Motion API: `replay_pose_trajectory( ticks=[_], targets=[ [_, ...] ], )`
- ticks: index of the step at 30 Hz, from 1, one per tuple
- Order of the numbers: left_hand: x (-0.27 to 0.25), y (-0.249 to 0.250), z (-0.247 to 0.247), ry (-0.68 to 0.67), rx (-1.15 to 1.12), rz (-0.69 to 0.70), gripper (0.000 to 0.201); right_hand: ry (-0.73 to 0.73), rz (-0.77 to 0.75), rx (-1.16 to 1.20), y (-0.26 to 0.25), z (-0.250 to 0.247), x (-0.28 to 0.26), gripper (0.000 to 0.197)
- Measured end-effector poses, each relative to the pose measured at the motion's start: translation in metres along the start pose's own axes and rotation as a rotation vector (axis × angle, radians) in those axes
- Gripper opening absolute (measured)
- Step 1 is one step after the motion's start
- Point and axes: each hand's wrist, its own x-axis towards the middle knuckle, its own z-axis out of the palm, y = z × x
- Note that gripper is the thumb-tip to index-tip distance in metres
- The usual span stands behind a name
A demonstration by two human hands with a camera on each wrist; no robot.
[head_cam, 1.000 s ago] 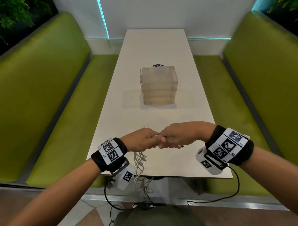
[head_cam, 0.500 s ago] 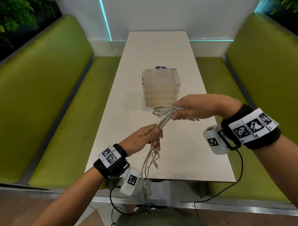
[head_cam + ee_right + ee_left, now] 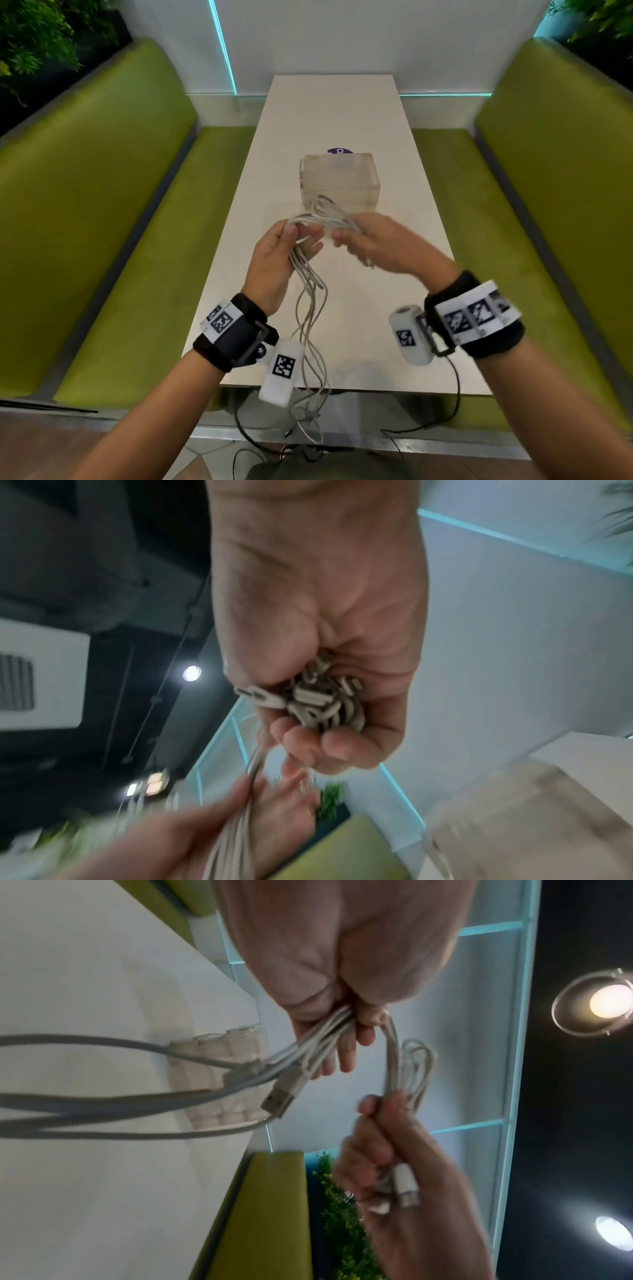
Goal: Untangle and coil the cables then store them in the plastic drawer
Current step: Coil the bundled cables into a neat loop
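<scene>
Coiling under way, nothing stored. Left hand (image 3: 274, 260) clasps the white cables (image 3: 310, 294); right hand (image 3: 380, 246) clenches the gathered loops (tails dangle toward 6 o'clock). Plastic drawer (image 3: 339, 181), at 12 o'clock on the table (image 3: 394, 154), appears closed.

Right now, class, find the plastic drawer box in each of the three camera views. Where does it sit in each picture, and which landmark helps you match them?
Head view: the drawer box stands mid-table, just beyond both hands.
Left wrist view: the drawer box lies left of centre, turned sideways, behind the cables.
Right wrist view: the drawer box is a blurred pale block at lower right.
Shared landmark: the white table beneath it.
</scene>
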Motion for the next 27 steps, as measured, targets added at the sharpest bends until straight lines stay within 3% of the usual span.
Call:
replay_pose_trajectory(
  ticks=[4,7,9,14,17,20,22,25,27],
  targets=[
    [0.003,0.004,0.002,0.088,-0.08,-0.006,0.027,-0.068,0.029,0.029,0.0,0.04,0.005,0.014],
    [0.004,0.004,0.008,0.127,-0.196,-0.069,0.03,-0.076,0.056,0.069,-0.003,0.054,0.007,0.031],
    [0.003,0.005,0.01,0.143,-0.283,-0.101,0.032,-0.066,0.077,0.062,-0.004,0.058,0.009,0.028],
    [-0.001,0.013,0.007,0.097,-0.374,-0.225,0.029,-0.109,0.077,-0.027,0.001,0.056,0.014,0.032],
    [-0.002,0.014,0.002,0.04,-0.253,-0.23,0.044,-0.141,0.093,-0.049,0.0,0.057,0.01,0.02],
    [0.0,0.012,0.001,0.027,-0.101,-0.179,0.059,-0.155,0.075,-0.106,0.0,0.061,0.008,0.026],
    [-0.002,0.015,0.002,0.044,-0.022,-0.148,0.042,-0.19,0.04,-0.102,0.0,0.065,0.009,0.025],
    [-0.003,0.019,0.006,0.079,0.015,-0.135,0.008,-0.198,0.021,0.13,0.003,0.071,0.008,0.012],
    [-0.003,0.018,0.006,0.082,0.024,-0.138,0.006,-0.201,-0.004,0.286,0.006,0.073,0.006,0.006]
  ],
)
